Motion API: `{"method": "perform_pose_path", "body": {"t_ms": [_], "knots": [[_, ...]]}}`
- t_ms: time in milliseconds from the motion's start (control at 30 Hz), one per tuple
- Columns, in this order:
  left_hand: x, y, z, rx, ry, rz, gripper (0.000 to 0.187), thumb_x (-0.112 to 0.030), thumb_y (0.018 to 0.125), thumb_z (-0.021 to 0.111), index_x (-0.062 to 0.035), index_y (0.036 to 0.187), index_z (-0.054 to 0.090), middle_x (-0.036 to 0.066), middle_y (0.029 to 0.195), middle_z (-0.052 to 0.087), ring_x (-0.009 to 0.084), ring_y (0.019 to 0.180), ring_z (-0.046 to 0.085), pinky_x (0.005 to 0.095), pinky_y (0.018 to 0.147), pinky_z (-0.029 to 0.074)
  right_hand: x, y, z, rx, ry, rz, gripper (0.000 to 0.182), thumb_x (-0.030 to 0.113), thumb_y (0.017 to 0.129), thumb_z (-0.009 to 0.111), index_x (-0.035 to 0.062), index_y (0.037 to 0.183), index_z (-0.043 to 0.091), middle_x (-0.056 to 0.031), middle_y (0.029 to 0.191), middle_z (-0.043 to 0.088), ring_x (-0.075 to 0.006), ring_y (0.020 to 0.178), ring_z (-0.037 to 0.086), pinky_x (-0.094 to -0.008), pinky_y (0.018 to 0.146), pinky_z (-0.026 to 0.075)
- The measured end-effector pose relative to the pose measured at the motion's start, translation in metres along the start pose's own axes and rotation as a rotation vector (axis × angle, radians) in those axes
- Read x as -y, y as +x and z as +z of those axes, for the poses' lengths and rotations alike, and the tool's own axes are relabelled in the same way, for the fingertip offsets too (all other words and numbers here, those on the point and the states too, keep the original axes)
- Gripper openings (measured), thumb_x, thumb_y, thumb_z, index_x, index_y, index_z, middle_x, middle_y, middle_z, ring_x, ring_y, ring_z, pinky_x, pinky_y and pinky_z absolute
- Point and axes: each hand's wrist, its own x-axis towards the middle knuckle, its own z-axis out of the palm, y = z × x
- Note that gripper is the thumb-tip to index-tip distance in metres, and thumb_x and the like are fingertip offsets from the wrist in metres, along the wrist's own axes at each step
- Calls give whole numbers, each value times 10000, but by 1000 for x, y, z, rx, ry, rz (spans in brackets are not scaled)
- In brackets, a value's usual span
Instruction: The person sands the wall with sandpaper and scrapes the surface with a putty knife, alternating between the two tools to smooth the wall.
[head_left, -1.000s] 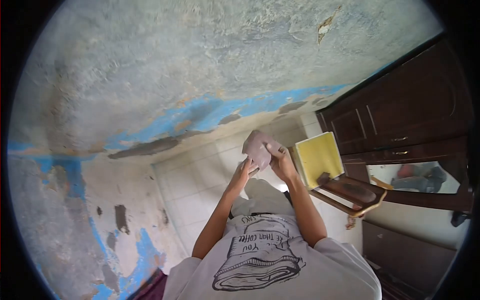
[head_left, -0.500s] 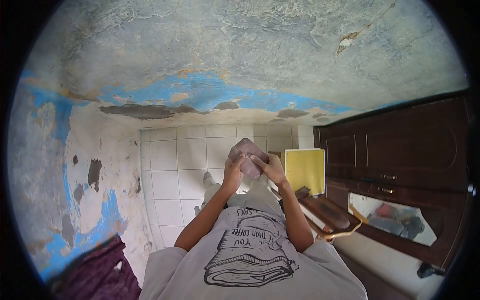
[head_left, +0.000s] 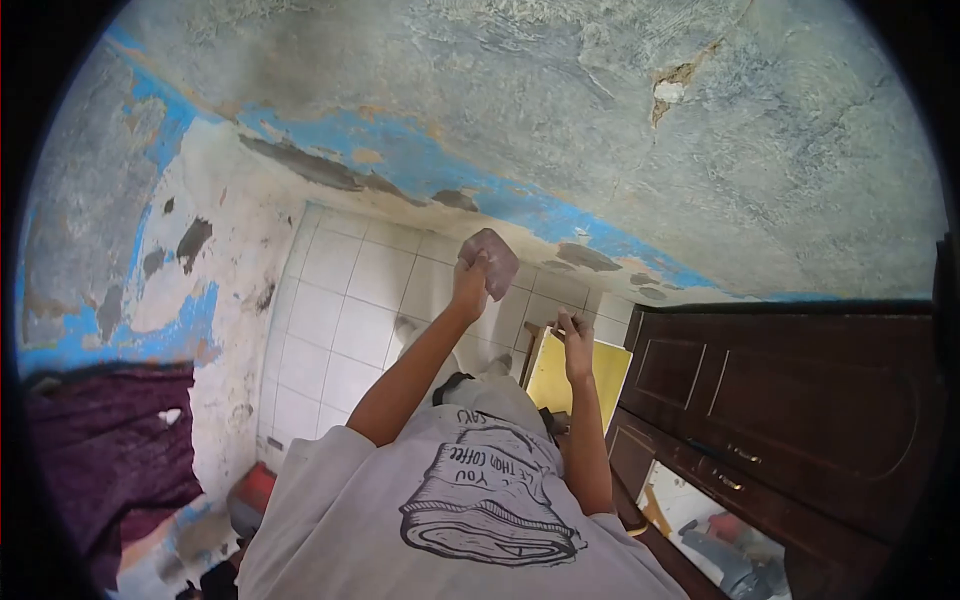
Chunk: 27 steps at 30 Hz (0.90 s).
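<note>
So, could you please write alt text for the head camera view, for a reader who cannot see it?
A person's left hand holds up a piece of brownish sandpaper, while the right hand is apart from it, empty, above a yellow board. Around them are a peeling blue and grey wall, white floor tiles and a dark wooden cabinet.

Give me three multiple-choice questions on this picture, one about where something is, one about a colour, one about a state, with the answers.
1. Which hand holds the brownish sheet?
A. left hand
B. right hand
C. both

2. What colour is the flat board by the right hand?
A. yellow
B. red
C. black

3. The right hand is:
A. gripping the sheet
B. apart from the sheet
C. resting on the floor tiles

Answers: 1 A, only the left hand closes on the sheet. 2 A, the board's face is plain yellow. 3 B, a gap shows between the right hand and the sheet.
</note>
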Motion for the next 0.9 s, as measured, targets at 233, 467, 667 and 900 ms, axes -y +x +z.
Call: {"method": "perform_pose_path", "body": {"t_ms": [233, 467, 667, 900], "knots": [[55, -3, -29, -329, -15, -232, 369, -172, 1092, 485, -82, 1441, 407, 129, 1275, 565, 290, 1158, 613, 473, 896, 591, -18, 45, 2, -98, 136, 139, 257, 254, 1048, 588, 8, 1101, 643, -77, 971, 687, -209, 993, 679, -367, 924, 539], [-33, 134, 51, 321, -205, 343, 86, -176, 1070, 434, -102, 1090, 471, 52, 743, 484, 210, 579, 477, 374, 478, 405, 37, 79, 25, -39, 66, -34, 379, 356, 1057, 581, 22, 1223, 643, -92, 1089, 703, -212, 1079, 669, -381, 973, 496], [-107, 144, 169, -190, -300, 60, 684, -291, 1112, 406, -36, 1656, 79, 142, 1678, 252, 307, 1492, 323, 390, 1208, 259, 53, 93, 20, -117, 39, -52, 394, 368, 1063, 568, 35, 1262, 634, -87, 1136, 702, -209, 1117, 656, -376, 968, 483], [-123, 164, 159, -212, -543, 42, 702, -451, 1123, 376, -72, 1659, 128, 132, 1682, 260, 267, 1522, 292, 376, 1232, 239, 50, 117, 39, 7, -47, 47, 358, 339, 1072, 542, 55, 1267, 638, -89, 1163, 706, -217, 1131, 665, -377, 990, 479]]}}
